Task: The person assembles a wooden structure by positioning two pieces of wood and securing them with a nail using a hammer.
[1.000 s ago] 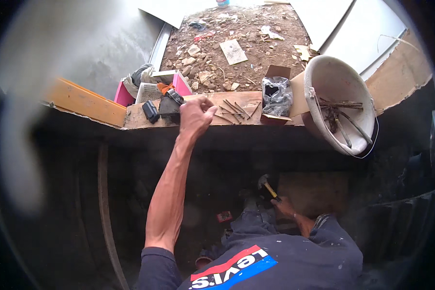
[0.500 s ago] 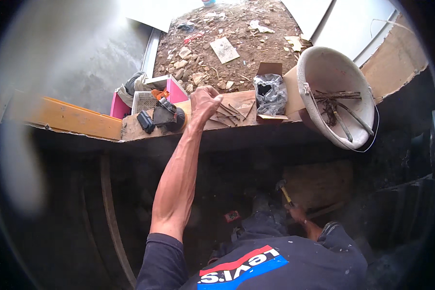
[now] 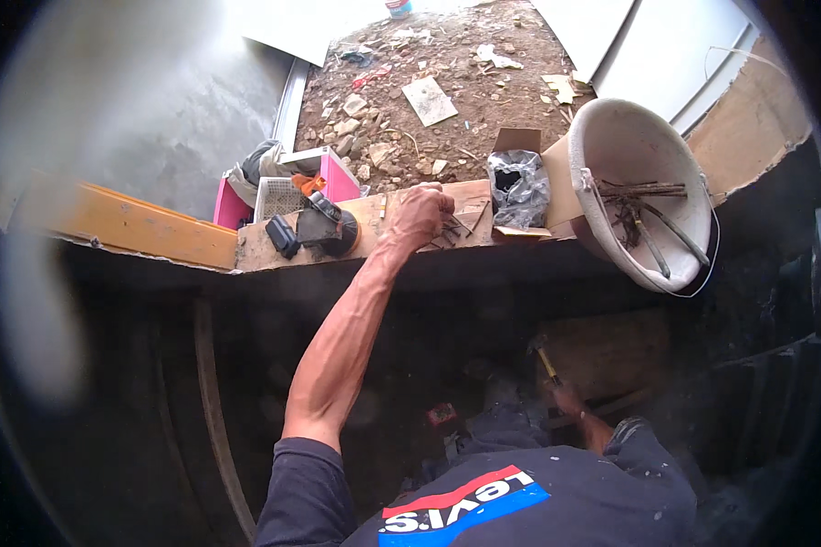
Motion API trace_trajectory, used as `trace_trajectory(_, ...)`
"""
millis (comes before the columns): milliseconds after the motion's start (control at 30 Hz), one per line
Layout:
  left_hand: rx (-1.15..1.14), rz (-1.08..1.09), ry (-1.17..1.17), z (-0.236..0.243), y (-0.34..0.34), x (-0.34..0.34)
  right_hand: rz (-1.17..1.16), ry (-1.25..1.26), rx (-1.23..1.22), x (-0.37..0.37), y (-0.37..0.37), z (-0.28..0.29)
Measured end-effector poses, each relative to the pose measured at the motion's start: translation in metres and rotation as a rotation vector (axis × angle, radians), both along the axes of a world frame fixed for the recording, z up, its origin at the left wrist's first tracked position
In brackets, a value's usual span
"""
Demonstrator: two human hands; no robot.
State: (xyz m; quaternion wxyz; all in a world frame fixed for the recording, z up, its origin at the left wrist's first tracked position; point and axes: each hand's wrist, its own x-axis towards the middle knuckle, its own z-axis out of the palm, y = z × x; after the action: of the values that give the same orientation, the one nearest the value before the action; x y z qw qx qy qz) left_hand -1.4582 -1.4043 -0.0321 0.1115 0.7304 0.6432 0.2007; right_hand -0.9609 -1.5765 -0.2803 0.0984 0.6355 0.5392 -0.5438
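Observation:
My left hand [image 3: 420, 217] is over the wooden ledge, its fingers curled closed above several long dark nails [image 3: 470, 217] lying there. Whether anything is inside the curled fingers is hidden. Down by my body, my right hand [image 3: 567, 401] grips a hammer [image 3: 547, 362] by its yellow and black handle, the head pointing up and away. An opened cardboard box [image 3: 518, 187] lined with grey plastic stands just right of the nails. Left of my left hand lies a small white and orange stick [image 3: 383, 206].
A pale bucket [image 3: 602, 137] with rusty rods [image 3: 652, 190] tilts at the right. Left on the ledge are a black block [image 3: 283, 235] and a round black and orange object [image 3: 330, 228]. Behind them stands a pink and white container [image 3: 337, 173]. Rubble [image 3: 374, 146] covers the ground beyond.
My left hand has moved right along the ledge, onto the nails, uncovering the small white and orange stick. My right hand still holds the hammer in nearly the same place.

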Motion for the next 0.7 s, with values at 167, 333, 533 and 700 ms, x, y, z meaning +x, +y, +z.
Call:
trace_trajectory(167,-0.066,-0.101,0.158,0.004,0.008,0.001,0.009,0.025,0.006,-0.001,0.005,0.004)
trace_trajectory(333,-0.03,-0.094,0.101,0.007,0.009,0.003,-0.009,-0.013,0.123,0.017,-0.017,-0.032)
trace_trajectory(533,-0.044,-0.202,0.364,0.005,0.008,0.012,-0.027,-0.041,0.036,0.017,-0.023,-0.009)
trace_trajectory(700,0.116,-0.363,0.39,-0.001,-0.012,-0.005,-0.059,-0.064,0.042,0.041,-0.04,-0.081)
